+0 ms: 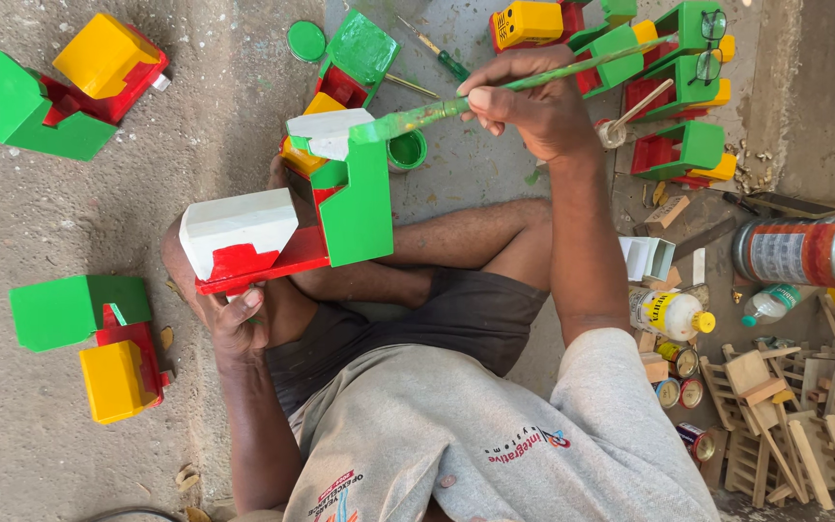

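Head view, left hand gripping toy truck from below, right hand pinching paintbrush (green-tipped) above it

Toy truck sits over the knees, left hand under its left end. Paint pot behind it; unpainted frames far right.

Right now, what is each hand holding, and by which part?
Left hand grips the wooden toy truck by its red underside; right hand pinches the green paintbrush mid-handle.

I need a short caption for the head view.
Left hand holds a wooden toy; right hand paints it green with a brush.
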